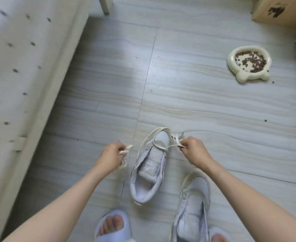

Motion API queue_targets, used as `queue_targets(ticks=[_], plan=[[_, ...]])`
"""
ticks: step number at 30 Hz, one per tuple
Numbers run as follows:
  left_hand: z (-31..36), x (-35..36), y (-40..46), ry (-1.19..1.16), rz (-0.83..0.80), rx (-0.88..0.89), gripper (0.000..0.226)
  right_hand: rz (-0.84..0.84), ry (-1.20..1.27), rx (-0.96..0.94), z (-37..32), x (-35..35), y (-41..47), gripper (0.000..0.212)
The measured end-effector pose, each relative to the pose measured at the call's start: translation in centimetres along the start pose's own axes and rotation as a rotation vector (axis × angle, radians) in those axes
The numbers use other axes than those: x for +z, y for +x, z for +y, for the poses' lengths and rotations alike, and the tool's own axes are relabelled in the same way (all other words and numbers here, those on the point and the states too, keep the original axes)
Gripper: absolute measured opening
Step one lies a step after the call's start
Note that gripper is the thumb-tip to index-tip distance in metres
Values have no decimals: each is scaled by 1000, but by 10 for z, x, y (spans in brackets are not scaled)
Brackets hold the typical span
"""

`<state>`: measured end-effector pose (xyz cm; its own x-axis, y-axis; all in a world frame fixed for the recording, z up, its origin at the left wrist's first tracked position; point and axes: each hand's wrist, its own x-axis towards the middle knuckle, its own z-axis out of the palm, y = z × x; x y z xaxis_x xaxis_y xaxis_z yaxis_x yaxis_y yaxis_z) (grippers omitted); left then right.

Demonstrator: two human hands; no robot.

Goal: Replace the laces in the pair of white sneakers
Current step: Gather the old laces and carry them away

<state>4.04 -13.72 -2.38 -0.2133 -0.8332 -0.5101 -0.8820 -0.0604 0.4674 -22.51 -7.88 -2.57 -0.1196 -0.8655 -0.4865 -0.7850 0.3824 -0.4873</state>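
Pulling both ends of the cream flat lace (pixel 158 147) outward, you're evening it through the low eyelets of the white leather sneaker (pixel 148 173) lying on the floor between your arms, toe at 12 o'clock. Your left hand (pixel 111 154) is gripping one bunched end, and your right hand (pixel 191 148) is pinching the other. Be keeping the two tails equal, flat and untwisted, before you're feeding the next eyelet. The second white sneaker (pixel 191 206) is sitting at 5 o'clock, looking partly laced already. A cream pet bowl of brown kibble (pixel 249 64) is standing well apart at 2 o'clock, a cardboard box (pixel 280 13) beyond it, and a pale perforated panel (pixel 21 75) is running along 9 o'clock. Your slippered feet (pixel 112 226) are crowding the heel; slack could be snagging there.
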Motion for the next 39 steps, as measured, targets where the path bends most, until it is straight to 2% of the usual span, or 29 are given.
queue_targets(ticks=[4, 8, 11, 13, 16, 20, 26, 34, 39], plan=[[49, -99, -64, 20, -9, 43, 12, 21, 34, -123, -91, -84, -61, 13], [106, -216, -144, -140, 158, 51, 11, 92, 145, -285, -205, -188, -131, 16], [142, -306, -214, -305, 276, 10, 9, 126, 262, -262, -290, -265, -185, 15], [160, -366, -262, -403, 312, -33, 2, 66, 433, -182, -347, -310, -225, 15], [179, -451, -335, -551, 301, -58, 6, -100, 742, -54, -428, -363, -286, 18], [190, -536, -419, -670, 246, -71, 12, -252, 861, -36, -509, -394, -351, 19], [165, -569, -510, -728, 433, -246, 19, -532, 891, -42, -578, -390, -396, 15], [143, -529, -614, -980, 830, -592, 23, -858, 691, -156, -622, -356, -438, 14], [126, -489, -678, -1040, 970, -743, 25, -959, 550, -251, -643, -317, -478, 12]])
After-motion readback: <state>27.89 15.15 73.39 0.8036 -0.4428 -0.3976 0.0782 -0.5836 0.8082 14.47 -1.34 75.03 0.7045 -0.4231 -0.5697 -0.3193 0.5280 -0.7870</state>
